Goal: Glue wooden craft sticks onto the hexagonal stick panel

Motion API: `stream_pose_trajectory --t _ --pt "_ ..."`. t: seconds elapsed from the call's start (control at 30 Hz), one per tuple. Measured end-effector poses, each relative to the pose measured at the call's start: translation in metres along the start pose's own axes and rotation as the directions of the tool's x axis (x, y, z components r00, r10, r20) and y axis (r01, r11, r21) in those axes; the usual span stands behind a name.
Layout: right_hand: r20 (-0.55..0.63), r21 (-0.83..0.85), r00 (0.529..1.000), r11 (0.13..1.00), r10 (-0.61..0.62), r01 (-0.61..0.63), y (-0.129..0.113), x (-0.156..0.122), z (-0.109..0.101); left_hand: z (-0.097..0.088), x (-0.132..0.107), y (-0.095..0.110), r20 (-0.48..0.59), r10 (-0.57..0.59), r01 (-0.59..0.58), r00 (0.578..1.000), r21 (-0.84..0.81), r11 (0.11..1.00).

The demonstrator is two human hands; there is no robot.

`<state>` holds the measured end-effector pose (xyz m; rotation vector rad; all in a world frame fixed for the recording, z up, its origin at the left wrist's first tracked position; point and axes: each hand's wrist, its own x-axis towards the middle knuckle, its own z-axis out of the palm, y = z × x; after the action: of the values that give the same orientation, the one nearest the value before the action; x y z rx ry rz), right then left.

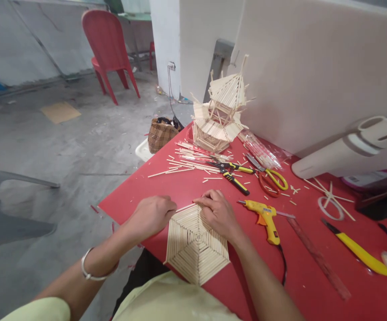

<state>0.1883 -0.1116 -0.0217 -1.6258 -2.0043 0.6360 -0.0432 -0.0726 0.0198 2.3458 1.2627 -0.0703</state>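
Note:
A hexagonal panel of thin wooden sticks (183, 232) lies flat at the near edge of the red table, its sticks laid in rings round the centre. Along its far edge a thin wooden stick (186, 207) runs between my hands. My left hand (155, 213) is closed at the stick's left end, its fingertips partly hidden. At the other end my right hand (218, 213) pinches with thumb and forefinger, covering the panel's upper right corner. A yellow glue gun (262, 216) rests on its side to the right of my right hand, its cord trailing toward me.
Behind my hands are loose sticks (176, 166), pliers (235, 180), scissors (270, 176) and a tiered stick pagoda (218, 122). To the right lie a transparent ruler (318, 258), a yellow-handled cutter (360, 252), a tape ring (330, 215) and a white tumbler (340, 154).

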Motion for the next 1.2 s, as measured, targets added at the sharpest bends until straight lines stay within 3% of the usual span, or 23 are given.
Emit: stream_pose_trajectory --t 0.3,0.47,0.57,0.67,0.83,0.93,1.07,1.2 --pt "-0.009 0.032 1.000 1.000 0.003 -0.002 0.002 -0.002 0.001 0.000 0.002 -0.010 -0.028 0.041 -0.043 0.999 -0.047 0.998" --pt "-0.082 0.028 0.996 1.000 0.016 -0.014 -0.002 0.007 -0.014 -0.018 0.036 -0.021 -0.167 0.008 -0.001 0.986 0.041 0.999" --pt "-0.075 -0.204 0.997 0.978 0.028 -0.042 0.000 0.027 -0.034 -0.027 0.065 -0.022 -0.178 0.045 -0.019 0.983 0.148 0.989" --pt "-0.048 -0.432 0.997 0.899 0.057 -0.072 0.007 0.058 -0.055 -0.027 0.086 -0.020 -0.161 0.103 -0.064 0.982 0.230 0.971" --pt "-0.067 -0.542 0.994 0.833 0.089 -0.111 0.022 0.113 -0.078 -0.025 0.099 -0.017 -0.192 0.081 -0.033 0.978 0.242 0.970" --pt "-0.084 -0.584 0.988 0.797 0.131 -0.155 0.029 0.132 -0.086 -0.023 0.101 -0.016 -0.215 0.066 -0.020 0.974 0.209 0.978" --pt "-0.005 -0.596 0.994 0.798 0.108 -0.090 0.029 0.136 -0.086 -0.013 0.107 -0.020 -0.288 0.068 -0.024 0.955 0.153 0.988" --pt "0.145 -0.599 0.988 0.800 0.052 0.046 0.018 0.131 -0.067 -0.002 0.114 -0.024 -0.369 0.071 -0.032 0.927 0.111 0.993"
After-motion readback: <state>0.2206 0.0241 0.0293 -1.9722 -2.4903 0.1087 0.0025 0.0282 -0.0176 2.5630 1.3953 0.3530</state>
